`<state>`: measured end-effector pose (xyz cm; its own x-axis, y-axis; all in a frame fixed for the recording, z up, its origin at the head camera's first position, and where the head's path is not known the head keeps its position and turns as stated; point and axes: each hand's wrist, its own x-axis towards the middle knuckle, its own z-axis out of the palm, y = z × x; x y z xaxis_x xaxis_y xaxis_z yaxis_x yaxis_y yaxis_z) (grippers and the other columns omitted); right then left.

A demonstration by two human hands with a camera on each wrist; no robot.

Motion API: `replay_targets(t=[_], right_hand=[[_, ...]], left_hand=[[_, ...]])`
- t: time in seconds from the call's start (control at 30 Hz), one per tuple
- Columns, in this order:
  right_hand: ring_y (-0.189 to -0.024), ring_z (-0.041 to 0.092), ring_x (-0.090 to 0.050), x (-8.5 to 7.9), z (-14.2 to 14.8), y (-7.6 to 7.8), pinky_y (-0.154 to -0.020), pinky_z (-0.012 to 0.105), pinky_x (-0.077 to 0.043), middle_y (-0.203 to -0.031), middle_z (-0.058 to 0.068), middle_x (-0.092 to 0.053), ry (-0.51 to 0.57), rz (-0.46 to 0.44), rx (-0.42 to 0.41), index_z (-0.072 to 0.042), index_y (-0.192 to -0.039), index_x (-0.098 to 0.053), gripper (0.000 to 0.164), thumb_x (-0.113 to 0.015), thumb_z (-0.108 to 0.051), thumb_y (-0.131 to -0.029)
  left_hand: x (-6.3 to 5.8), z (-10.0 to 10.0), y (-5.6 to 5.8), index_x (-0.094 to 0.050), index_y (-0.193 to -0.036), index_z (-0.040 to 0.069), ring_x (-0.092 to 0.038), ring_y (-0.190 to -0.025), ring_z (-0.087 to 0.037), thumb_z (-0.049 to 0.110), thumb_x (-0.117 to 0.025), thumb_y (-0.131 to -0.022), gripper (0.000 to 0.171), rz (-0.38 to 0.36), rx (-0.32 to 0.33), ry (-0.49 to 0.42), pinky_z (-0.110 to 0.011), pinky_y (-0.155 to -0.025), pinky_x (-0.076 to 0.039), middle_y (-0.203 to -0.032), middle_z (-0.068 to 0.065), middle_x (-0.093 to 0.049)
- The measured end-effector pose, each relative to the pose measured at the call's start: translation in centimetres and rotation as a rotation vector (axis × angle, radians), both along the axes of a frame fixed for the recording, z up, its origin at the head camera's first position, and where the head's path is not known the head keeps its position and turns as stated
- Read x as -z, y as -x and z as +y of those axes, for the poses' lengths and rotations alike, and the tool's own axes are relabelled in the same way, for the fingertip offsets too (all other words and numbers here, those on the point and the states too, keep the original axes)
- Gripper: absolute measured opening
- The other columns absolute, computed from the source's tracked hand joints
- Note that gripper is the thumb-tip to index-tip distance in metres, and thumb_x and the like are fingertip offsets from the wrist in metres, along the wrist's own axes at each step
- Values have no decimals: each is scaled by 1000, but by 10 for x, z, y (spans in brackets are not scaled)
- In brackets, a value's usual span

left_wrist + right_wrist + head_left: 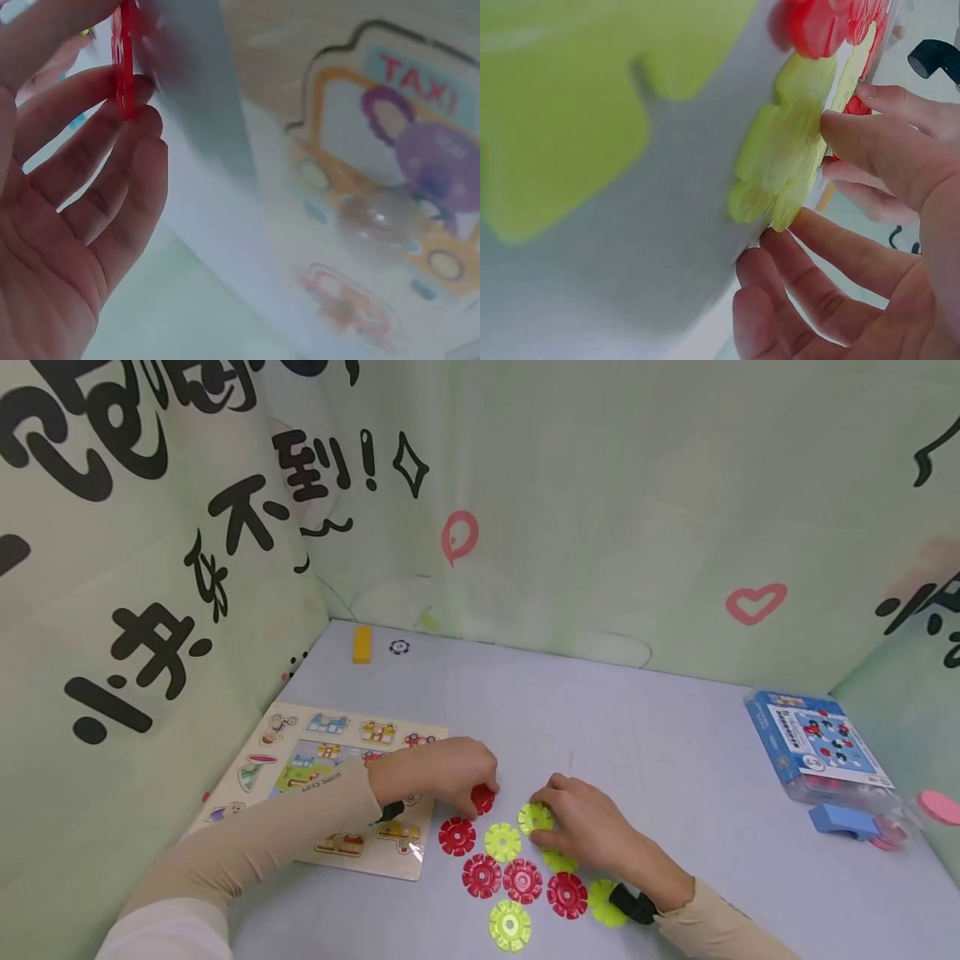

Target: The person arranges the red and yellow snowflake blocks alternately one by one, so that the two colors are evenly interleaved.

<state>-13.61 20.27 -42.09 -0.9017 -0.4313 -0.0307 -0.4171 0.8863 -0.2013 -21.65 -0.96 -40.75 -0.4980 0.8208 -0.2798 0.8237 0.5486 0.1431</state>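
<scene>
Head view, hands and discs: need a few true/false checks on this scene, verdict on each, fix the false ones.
1. The left hand holds a red disc. True.
2. The right hand grips a red disc. False: the disc between its thumb and fingers is yellow-green.
3. The yellow block lies near the table's far edge, beyond the puzzle board. True.
4. The blue box is left of the puzzle board. False: it is at the right side of the table.
5. One picture on the puzzle board bears the word TAXI, readable in the left wrist view. True.
</scene>
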Motion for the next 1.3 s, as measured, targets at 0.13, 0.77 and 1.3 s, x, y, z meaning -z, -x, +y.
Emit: replay_targets(t=[0.13, 0.77, 1.3], right_hand=[[-76, 7, -54, -2, -2, 1, -69, 25, -50, -94, -3, -64, 8, 20, -13, -12, -105, -71, 45, -81, -39, -70], [-83, 10, -48, -2, -4, 5, -68, 21, -46, -105, 1, -53, 121, -177, -61, -7, -122, -64, 55, -80, -27, -73], [-76, 7, -48, 0, -3, 6, -64, 21, -42, -92, -8, -57, 106, -88, -29, -21, -105, -71, 43, -84, -36, -67]], left_hand=[[-4, 5, -3, -73, -101, 28, -52, -76, -5, 46, -78, -73, 33, 110, 51, 68, -18, -67, -45, -83, 12, -65], [7, -86, 125, -68, -118, 16, -55, -98, -16, 26, -75, -80, 40, -100, -431, -205, -29, -83, -49, -114, -1, -66], [13, -93, 118, -68, -116, 13, -58, -101, -21, 23, -77, -79, 40, -177, -565, -326, -33, -89, -50, -111, -5, -62]])
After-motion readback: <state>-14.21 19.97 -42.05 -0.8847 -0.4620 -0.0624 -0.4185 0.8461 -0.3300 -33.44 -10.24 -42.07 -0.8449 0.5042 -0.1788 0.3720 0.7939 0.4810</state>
